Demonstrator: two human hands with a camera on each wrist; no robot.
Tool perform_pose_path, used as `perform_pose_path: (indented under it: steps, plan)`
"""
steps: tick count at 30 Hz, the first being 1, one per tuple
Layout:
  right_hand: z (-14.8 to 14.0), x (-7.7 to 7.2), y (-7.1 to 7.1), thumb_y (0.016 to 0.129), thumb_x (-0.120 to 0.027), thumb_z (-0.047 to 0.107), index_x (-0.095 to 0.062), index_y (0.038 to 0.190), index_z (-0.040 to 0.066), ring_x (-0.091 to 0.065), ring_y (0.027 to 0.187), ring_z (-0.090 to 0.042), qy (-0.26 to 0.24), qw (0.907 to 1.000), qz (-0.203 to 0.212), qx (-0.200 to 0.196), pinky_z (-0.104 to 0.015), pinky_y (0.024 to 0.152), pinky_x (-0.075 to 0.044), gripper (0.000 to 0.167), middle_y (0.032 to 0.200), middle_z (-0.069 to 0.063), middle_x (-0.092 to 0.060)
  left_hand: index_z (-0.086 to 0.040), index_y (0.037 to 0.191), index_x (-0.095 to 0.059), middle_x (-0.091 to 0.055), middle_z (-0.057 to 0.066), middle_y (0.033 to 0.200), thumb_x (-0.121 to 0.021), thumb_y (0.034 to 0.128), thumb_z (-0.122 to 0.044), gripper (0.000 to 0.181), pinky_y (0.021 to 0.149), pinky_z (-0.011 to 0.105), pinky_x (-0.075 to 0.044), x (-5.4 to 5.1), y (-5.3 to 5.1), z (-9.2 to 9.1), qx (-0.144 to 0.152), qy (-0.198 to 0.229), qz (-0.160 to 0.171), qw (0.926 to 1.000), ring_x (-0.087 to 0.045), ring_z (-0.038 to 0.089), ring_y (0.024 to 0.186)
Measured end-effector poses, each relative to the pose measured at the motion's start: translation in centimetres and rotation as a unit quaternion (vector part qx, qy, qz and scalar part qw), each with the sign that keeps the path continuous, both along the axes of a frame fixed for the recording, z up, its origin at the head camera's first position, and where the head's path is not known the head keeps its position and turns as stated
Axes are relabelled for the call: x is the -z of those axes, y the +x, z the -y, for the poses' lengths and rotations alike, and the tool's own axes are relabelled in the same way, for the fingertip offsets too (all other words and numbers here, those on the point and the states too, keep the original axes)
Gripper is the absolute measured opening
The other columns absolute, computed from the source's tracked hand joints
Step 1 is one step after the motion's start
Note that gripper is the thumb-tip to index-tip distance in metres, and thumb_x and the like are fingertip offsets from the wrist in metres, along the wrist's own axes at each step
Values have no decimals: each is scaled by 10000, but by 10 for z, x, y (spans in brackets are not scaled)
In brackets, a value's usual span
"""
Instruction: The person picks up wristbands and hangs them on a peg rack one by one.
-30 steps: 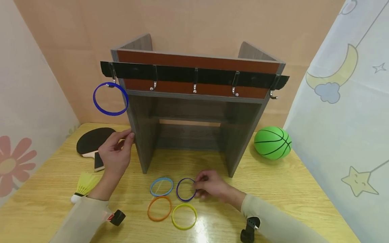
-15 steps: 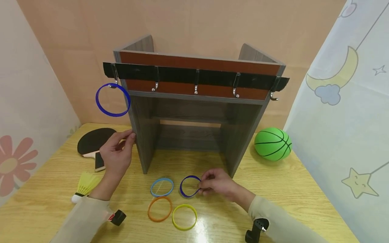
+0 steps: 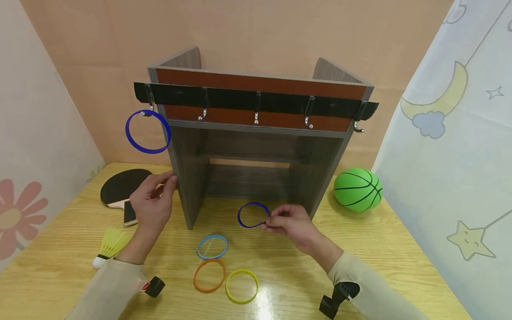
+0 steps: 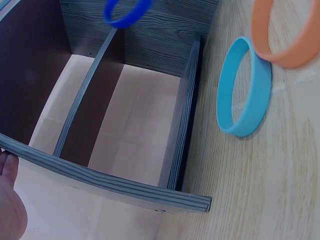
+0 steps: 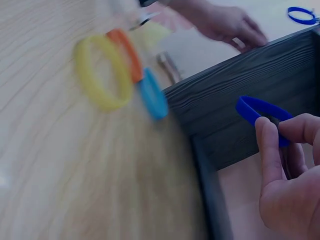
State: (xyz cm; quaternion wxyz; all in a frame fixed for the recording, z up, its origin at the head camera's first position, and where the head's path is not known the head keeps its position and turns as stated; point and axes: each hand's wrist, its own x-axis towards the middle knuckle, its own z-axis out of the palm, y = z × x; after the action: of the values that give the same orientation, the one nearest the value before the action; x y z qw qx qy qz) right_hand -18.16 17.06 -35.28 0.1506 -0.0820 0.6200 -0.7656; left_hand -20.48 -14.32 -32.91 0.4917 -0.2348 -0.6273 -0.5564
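Fingers (image 3: 279, 221) of the right hand (image 3: 295, 227) pinch the right rim of a dark blue band (image 3: 256, 204), raised off the bench (image 3: 320, 275) before the lower opening of a grey wooden stand (image 3: 248, 76). The left hand (image 3: 154, 202), its fingers bent, touches that stand's left side panel (image 3: 194, 178); whether it pinches the panel I cannot tell. Another blue band (image 3: 148, 150) hangs on the leftmost hook (image 3: 151, 105) of a black strip (image 3: 232, 97). Three more bands lie on the bench: light blue (image 3: 214, 236) touching orange (image 3: 206, 291), yellow (image 3: 240, 302) just beside orange.
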Motion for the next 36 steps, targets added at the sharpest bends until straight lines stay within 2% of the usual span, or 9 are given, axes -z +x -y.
perform_pose_path:
  steps: [9, 17, 25, 36]
  plan:
    - [9, -29, 4, 827, -580, -141, -592, 789, 3, -683, 836, -270, -831, 9962, -273, -31, -293, 751, -555, 150, 826, -144, -606, 184, 882, -658, -625, 242, 759, -628, 783, 205, 106, 692, 166, -531, -2, 2, -1, 106, 50, -28, 9999, -609, 97, 681]
    - [23, -51, 8, 847, -559, -143, -618, 808, -8, -687, 807, -228, -1599, 9853, -559, -202, -254, 737, -552, 153, 840, -141, -624, 191, 872, -655, -616, 261, 755, -621, 764, 232, 121, 693, 167, -531, 0, -1, 1, 65, -37, -80, 9999, -608, 109, 675]
    - [39, -78, 9, 858, -537, -141, -612, 794, 5, -685, 814, -235, -1826, 9794, -848, -146, -245, 722, -553, 176, 840, -129, -632, 194, 872, -652, -619, 260, 762, -617, 768, 232, 116, 693, 178, -535, -1, 0, 1, 119, -10, -104, 9999, -611, 103, 677]
    - [66, -107, 8, 859, -517, -162, -629, 786, 9, -681, 832, -237, -1918, 9747, -1101, -325, -267, 759, -548, 217, 850, -127, -623, 187, 889, -655, -620, 263, 778, -614, 770, 235, 135, 696, 168, -531, 0, 0, 1, 68, -69, -5, 10000, -612, 95, 692]
